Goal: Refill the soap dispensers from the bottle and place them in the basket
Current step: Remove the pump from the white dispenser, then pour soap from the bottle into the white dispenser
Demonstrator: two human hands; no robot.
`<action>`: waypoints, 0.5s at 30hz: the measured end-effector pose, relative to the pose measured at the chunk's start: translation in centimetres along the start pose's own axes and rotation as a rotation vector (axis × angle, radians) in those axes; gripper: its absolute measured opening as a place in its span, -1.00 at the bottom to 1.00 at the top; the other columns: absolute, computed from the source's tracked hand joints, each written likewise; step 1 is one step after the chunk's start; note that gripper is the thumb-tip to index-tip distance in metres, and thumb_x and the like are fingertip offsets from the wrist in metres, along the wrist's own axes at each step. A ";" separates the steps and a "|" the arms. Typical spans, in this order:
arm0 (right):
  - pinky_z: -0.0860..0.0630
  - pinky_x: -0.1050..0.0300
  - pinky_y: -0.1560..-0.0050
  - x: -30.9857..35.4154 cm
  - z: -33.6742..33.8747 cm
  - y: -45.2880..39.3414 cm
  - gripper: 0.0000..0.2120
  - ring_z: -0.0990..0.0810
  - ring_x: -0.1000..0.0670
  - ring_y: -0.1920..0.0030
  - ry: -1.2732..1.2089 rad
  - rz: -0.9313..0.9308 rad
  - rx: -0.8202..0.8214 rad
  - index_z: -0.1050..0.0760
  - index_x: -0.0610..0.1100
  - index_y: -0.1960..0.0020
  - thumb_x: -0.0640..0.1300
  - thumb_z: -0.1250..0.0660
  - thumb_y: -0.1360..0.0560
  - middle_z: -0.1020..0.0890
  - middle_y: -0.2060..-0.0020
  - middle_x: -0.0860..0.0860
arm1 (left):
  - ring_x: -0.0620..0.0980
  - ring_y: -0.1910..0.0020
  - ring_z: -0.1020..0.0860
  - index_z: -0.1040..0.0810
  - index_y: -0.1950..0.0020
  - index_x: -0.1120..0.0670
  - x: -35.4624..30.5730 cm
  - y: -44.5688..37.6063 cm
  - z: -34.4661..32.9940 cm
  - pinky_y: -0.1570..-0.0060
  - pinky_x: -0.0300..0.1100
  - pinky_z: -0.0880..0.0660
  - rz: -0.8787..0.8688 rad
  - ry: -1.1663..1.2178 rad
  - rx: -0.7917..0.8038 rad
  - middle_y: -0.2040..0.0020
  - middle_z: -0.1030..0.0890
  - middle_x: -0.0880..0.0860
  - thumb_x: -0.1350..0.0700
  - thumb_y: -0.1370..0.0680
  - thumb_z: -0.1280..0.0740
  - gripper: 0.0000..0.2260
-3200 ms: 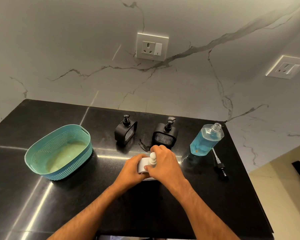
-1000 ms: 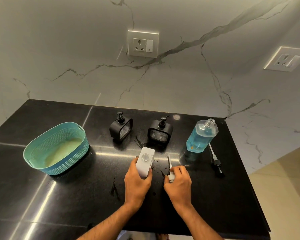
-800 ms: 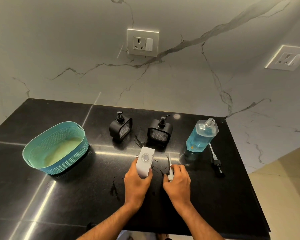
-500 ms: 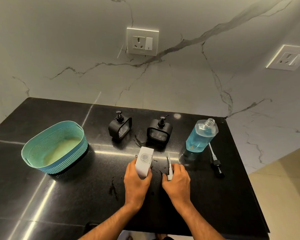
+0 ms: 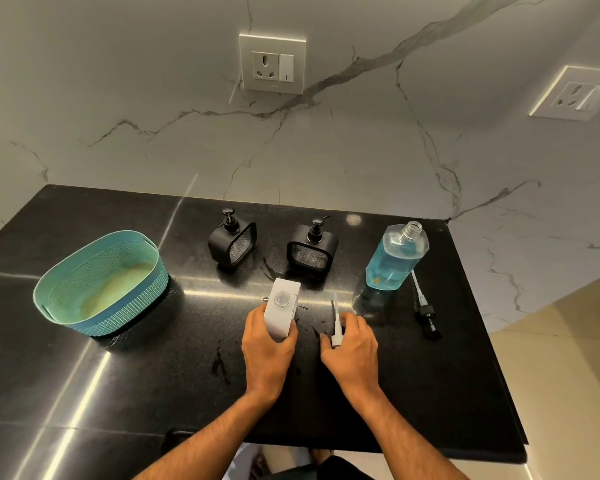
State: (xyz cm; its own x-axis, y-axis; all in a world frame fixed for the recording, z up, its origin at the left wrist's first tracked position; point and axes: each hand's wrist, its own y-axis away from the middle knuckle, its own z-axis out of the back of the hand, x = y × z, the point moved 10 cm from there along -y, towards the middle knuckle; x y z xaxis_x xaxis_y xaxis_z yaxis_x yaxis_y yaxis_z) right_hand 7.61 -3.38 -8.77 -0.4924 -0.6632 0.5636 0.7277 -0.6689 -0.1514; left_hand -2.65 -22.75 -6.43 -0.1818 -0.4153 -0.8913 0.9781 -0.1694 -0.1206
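Observation:
My left hand (image 5: 266, 348) grips a white square soap dispenser (image 5: 280, 310) standing on the black counter, its round neck uncapped. My right hand (image 5: 351, 344) rests on the counter beside it, fingers around the dispenser's white pump head (image 5: 336, 327), whose tube points away from me. Two black dispensers (image 5: 232, 239) (image 5: 311, 247) with pumps on stand behind. A clear bottle of blue soap (image 5: 395, 258), cap off, stands at the right. The teal basket (image 5: 66, 282) sits at the left with nothing in it.
The bottle's black pump with its white tube (image 5: 424, 310) lies on the counter right of the bottle. Small wet smears (image 5: 219, 362) mark the counter near my hands. The counter's right edge (image 5: 489, 341) drops to the floor. A marble wall with sockets (image 5: 273, 63) stands behind.
About three seconds ago both hands were on the white dispenser with its pump on. Since then the pump came off and went down on the counter in my right hand. Little moved in the last second.

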 end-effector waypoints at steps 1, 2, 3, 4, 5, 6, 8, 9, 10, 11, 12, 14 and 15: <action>-0.46 0.20 -0.02 -0.1 0.1 0.0 -0.55 -0.51 0.05 0.03 -0.002 0.003 -0.005 -0.50 -0.07 -0.16 0.07 -0.53 -0.37 -0.53 0.04 0.07 | -0.13 -0.09 -0.54 -0.53 -0.32 0.13 -0.2 0.0 0.0 -0.06 -0.57 -0.39 -0.001 -0.001 -0.004 -0.14 -0.56 -0.02 0.15 -0.43 -0.60 -0.50; -0.47 0.19 -0.02 -0.2 0.3 -0.1 -0.55 -0.52 0.04 0.03 -0.006 0.004 -0.010 -0.50 -0.08 -0.16 0.07 -0.53 -0.37 -0.53 0.04 0.06 | -0.13 -0.09 -0.54 -0.53 -0.32 0.13 -0.3 -0.1 -0.1 -0.06 -0.58 -0.39 -0.002 0.001 -0.010 -0.13 -0.57 -0.02 0.15 -0.43 -0.60 -0.50; -0.48 0.18 -0.02 -0.3 0.4 -0.1 -0.54 -0.52 0.04 0.03 -0.009 0.004 -0.012 -0.50 -0.08 -0.16 0.07 -0.53 -0.37 -0.53 0.04 0.06 | -0.14 -0.08 -0.54 -0.53 -0.32 0.13 -0.5 -0.2 -0.1 -0.05 -0.58 -0.39 -0.003 0.003 -0.016 -0.13 -0.57 -0.02 0.14 -0.43 -0.60 -0.50; -0.47 0.18 -0.01 -0.4 0.6 -0.1 -0.54 -0.52 0.03 0.04 -0.011 0.004 -0.013 -0.50 -0.09 -0.16 0.08 -0.53 -0.37 -0.53 0.05 0.06 | -0.15 -0.08 -0.53 -0.53 -0.32 0.13 -0.7 -0.2 -0.1 -0.05 -0.57 -0.40 -0.005 0.006 -0.023 -0.13 -0.57 -0.02 0.14 -0.44 -0.60 -0.50; -0.46 0.19 -0.01 -0.5 0.7 -0.1 -0.53 -0.52 0.04 0.03 -0.013 0.003 -0.013 -0.50 -0.09 -0.17 0.08 -0.53 -0.37 -0.54 0.04 0.06 | -0.16 -0.08 -0.53 -0.53 -0.32 0.12 -0.9 -0.3 -0.1 -0.06 -0.53 -0.42 -0.009 0.007 -0.029 -0.13 -0.57 -0.03 0.13 -0.44 -0.60 -0.50; -0.45 0.21 -0.02 -0.6 0.9 -0.1 -0.53 -0.52 0.04 0.03 -0.017 0.003 -0.013 -0.50 -0.09 -0.18 0.09 -0.53 -0.37 -0.54 0.04 0.06 | -0.18 -0.08 -0.53 -0.52 -0.32 0.10 -1.2 -0.3 -0.1 -0.07 -0.48 -0.46 -0.016 0.009 -0.035 -0.13 -0.56 -0.05 0.12 -0.44 -0.60 -0.50; -0.45 0.21 -0.04 -0.7 1.4 -0.3 -0.52 -0.53 0.04 0.00 -0.033 0.005 -0.020 -0.51 -0.09 -0.20 0.08 -0.53 -0.38 -0.55 0.02 0.06 | -0.20 -0.08 -0.52 -0.52 -0.32 0.09 -1.8 -0.4 0.0 -0.08 -0.39 -0.50 -0.034 0.019 -0.045 -0.13 -0.55 -0.08 0.12 -0.44 -0.60 -0.50; -0.47 0.20 -0.05 -0.7 1.7 -0.4 -0.52 -0.54 0.04 -0.01 -0.051 0.009 -0.031 -0.51 -0.10 -0.21 0.07 -0.53 -0.38 -0.56 0.01 0.06 | -0.22 -0.09 -0.51 -0.52 -0.33 0.09 -2.2 -0.5 -0.1 -0.09 -0.41 -0.49 -0.043 0.027 -0.049 -0.14 -0.55 -0.09 0.12 -0.44 -0.60 -0.50; -0.51 0.16 -0.07 -0.8 2.2 -0.6 -0.53 -0.55 0.05 -0.02 -0.082 0.017 -0.049 -0.52 -0.11 -0.21 0.05 -0.54 -0.38 -0.56 0.00 0.06 | -0.23 -0.09 -0.51 -0.52 -0.33 0.09 -2.5 -0.5 -0.1 -0.09 -0.46 -0.47 -0.053 0.033 -0.050 -0.14 -0.55 -0.10 0.13 -0.44 -0.60 -0.50; -0.55 0.12 -0.08 -0.9 2.9 -0.8 -0.53 -0.55 0.06 -0.04 -0.122 0.025 -0.074 -0.53 -0.11 -0.21 0.01 -0.55 -0.39 -0.57 -0.01 0.07 | -0.24 -0.09 -0.51 -0.52 -0.33 0.08 -2.9 -0.5 -0.1 -0.08 -0.47 -0.46 -0.066 0.037 -0.049 -0.14 -0.55 -0.11 0.13 -0.44 -0.60 -0.50; -0.57 0.10 -0.09 -1.0 3.9 -1.2 -0.53 -0.56 0.08 -0.06 -0.169 0.033 -0.105 -0.53 -0.11 -0.23 -0.03 -0.56 -0.39 -0.57 -0.03 0.07 | -0.24 -0.09 -0.51 -0.53 -0.33 0.08 -3.4 -0.6 -0.2 -0.09 -0.45 -0.47 -0.079 0.040 -0.048 -0.14 -0.55 -0.11 0.13 -0.44 -0.60 -0.50; -0.58 0.16 -0.11 -1.8 6.2 -2.0 -0.50 -0.55 0.12 -0.08 -0.255 0.034 -0.185 -0.51 -0.10 -0.26 -0.11 -0.59 -0.38 -0.55 -0.07 0.08 | -0.22 -0.09 -0.53 -0.53 -0.33 0.08 -4.1 -0.7 -0.5 -0.09 -0.38 -0.50 -0.101 0.049 -0.041 -0.14 -0.57 -0.10 0.12 -0.44 -0.60 -0.50; -0.56 0.22 -0.14 -2.2 7.4 -2.6 -0.46 -0.54 0.13 -0.10 -0.284 0.027 -0.231 -0.48 -0.10 -0.29 -0.14 -0.60 -0.38 -0.54 -0.09 0.07 | -0.21 -0.10 -0.53 -0.53 -0.34 0.07 -4.5 -0.7 -0.7 -0.09 -0.37 -0.51 -0.112 0.055 -0.038 -0.15 -0.57 -0.11 0.12 -0.44 -0.60 -0.50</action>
State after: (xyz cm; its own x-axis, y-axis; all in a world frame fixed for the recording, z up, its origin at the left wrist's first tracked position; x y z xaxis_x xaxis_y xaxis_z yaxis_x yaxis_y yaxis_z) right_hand 10.39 2.32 -3.61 -0.2984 -0.5839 0.7550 0.5958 -0.7320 -0.3306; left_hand -2.49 -20.15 -2.57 -0.2852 -0.3457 -0.8940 0.9554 -0.1773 -0.2362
